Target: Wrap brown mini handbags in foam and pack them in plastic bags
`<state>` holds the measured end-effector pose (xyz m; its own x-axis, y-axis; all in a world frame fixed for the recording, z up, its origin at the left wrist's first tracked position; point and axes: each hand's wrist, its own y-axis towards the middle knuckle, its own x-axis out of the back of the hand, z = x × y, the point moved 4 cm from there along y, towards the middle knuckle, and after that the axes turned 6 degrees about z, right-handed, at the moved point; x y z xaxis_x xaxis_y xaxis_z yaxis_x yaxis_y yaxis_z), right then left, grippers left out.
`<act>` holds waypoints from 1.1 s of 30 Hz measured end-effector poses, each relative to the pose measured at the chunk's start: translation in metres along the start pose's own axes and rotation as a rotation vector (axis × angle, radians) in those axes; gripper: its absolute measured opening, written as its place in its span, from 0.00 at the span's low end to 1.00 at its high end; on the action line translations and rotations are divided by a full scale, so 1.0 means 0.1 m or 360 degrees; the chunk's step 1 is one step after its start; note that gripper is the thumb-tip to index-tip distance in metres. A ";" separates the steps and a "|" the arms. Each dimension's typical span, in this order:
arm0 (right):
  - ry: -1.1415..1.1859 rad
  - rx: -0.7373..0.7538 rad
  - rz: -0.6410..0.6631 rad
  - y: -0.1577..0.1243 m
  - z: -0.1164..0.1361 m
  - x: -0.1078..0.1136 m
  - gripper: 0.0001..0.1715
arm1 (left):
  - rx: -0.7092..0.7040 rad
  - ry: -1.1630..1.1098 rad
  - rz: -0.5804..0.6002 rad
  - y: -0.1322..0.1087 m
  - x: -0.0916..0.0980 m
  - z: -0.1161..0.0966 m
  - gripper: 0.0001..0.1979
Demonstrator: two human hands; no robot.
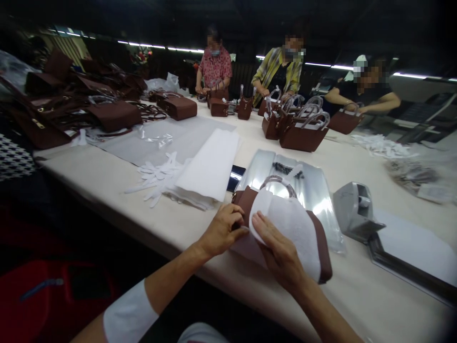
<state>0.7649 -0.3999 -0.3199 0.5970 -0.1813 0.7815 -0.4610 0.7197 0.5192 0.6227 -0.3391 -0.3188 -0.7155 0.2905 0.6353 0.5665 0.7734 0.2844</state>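
A brown handbag (pixel 323 252) lies tilted at the near edge of the table, its looped handle (pixel 274 181) pointing away from me. White soft sheet material (pixel 296 224) covers most of its facing side. My right hand (pixel 280 252) rests on that sheet with its fingers stretched out flat. At the bag's left side, my left hand (pixel 223 231) has its fingers curled and thumb and fingertips close together by the sheet's edge. Whatever they may pinch is too small to make out.
Beyond the bag lie clear plastic sleeves (pixel 317 186) and a dark phone (pixel 235 177). A stack of white sheets (pixel 209 169) and white strips (pixel 160 174) are to the left, a tape dispenser (pixel 357 209) to the right. Several people stand across the table among brown bags (pixel 303 136).
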 end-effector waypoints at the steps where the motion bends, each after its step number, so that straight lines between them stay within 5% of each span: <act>1: -0.0021 0.0058 0.0050 0.01 0.02 -0.01 0.33 | 0.0030 -0.0015 -0.0001 0.01 0.00 0.02 0.05; 7: -0.0247 0.0318 0.0292 -0.03 0.06 -0.10 0.28 | 0.0145 -0.0082 0.0044 0.02 -0.03 0.14 0.04; 16: -0.0481 0.0404 0.0624 -0.14 0.05 -0.20 0.26 | 0.0153 -0.0318 0.0414 0.02 -0.04 0.27 0.06; 19: -0.0514 0.0376 0.0665 -0.12 0.06 -0.21 0.24 | 0.0119 -0.0240 0.0234 -0.03 0.04 0.27 0.09; 22: -0.0512 0.0356 0.0664 -0.09 0.08 -0.20 0.23 | -0.0118 -0.0145 -0.0048 -0.11 0.08 0.24 0.19; 26: -0.0487 0.0299 0.0611 -0.07 0.11 -0.13 0.19 | -0.0501 -0.0082 0.0227 -0.21 -0.11 0.27 0.21; 33: -0.0326 0.0226 0.0337 -0.16 0.19 0.19 0.16 | -0.0668 0.0232 0.0202 -0.18 -0.23 0.55 0.21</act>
<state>0.7715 -0.4275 -0.3065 0.3403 -0.1790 0.9231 -0.6565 0.6577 0.3695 0.6060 -0.3289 -0.3779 -0.5816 0.2627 0.7699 0.7841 0.4329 0.4446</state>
